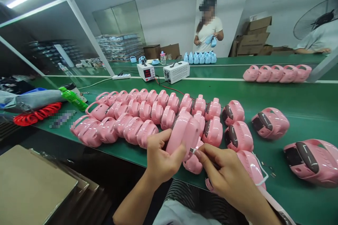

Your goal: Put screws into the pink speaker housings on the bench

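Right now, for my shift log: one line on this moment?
left hand: holds pink plastic case | right hand: small metal plug at case edge | green belt

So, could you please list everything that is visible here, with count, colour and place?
pink casings: many, pink, crowded on the belt ahead
far pink row: five, pink, far belt on the right
blue casings: several, light blue, far belt
power supply: one, white, red display, mid belt
white box: one, white, beside the power supply
green bottle: one, green, left belt edge
red rings: a bundle, red, left
co-worker: one, white shirt, far side
left hand: holds pink casing
right hand: fingers pinch small metal part
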{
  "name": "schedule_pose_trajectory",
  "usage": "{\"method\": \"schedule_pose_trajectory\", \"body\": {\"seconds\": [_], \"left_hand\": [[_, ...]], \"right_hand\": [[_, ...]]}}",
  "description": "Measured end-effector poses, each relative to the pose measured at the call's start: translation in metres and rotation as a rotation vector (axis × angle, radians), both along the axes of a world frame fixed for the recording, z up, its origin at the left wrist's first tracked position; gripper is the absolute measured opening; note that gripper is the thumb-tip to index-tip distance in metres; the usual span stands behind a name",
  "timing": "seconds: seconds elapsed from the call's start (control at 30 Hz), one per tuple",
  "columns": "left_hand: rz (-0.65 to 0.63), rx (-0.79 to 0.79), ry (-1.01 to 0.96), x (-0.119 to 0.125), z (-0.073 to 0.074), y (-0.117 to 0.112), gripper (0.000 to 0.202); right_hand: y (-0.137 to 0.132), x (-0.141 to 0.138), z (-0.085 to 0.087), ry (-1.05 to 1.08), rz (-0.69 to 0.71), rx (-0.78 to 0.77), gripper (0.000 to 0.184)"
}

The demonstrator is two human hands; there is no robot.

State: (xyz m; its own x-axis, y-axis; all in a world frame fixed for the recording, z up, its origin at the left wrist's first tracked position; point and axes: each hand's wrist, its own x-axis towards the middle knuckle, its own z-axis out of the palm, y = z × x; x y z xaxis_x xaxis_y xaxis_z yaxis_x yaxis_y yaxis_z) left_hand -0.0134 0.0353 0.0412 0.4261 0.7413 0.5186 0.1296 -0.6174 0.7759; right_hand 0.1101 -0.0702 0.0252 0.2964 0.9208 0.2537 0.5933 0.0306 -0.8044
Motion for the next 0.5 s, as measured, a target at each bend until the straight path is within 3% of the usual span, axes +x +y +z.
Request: {"method": "schedule_pose_trajectory", "body": {"seconds": [0.1, 0.2, 0.37, 0.5], "left_hand": [[-0.052, 0.014, 0.008, 0.0, -0.001, -0.004, 0.028], [-0.049, -0.031, 0.013, 0.002, -0.001, -0.006, 0.029], [-0.074, -0.239, -0.057, 0.006, -0.006, -0.007, 0.026], [-0.066, -0.21, -0.015, 0.007, -0.014, -0.012, 0.03]], "right_hand": [[-0.002, 0.002, -0.003, -0.028, 0.032, -0.04, 0.037], [-0.001, 0.0, -0.01, -0.026, 0.022, 0.018, 0.038], [0.004, 0.0, -0.025, -0.079, -0.012, 0.126, 0.04], [0.005, 0.004, -0.031, -0.244, -0.083, 0.123, 0.041]]}}
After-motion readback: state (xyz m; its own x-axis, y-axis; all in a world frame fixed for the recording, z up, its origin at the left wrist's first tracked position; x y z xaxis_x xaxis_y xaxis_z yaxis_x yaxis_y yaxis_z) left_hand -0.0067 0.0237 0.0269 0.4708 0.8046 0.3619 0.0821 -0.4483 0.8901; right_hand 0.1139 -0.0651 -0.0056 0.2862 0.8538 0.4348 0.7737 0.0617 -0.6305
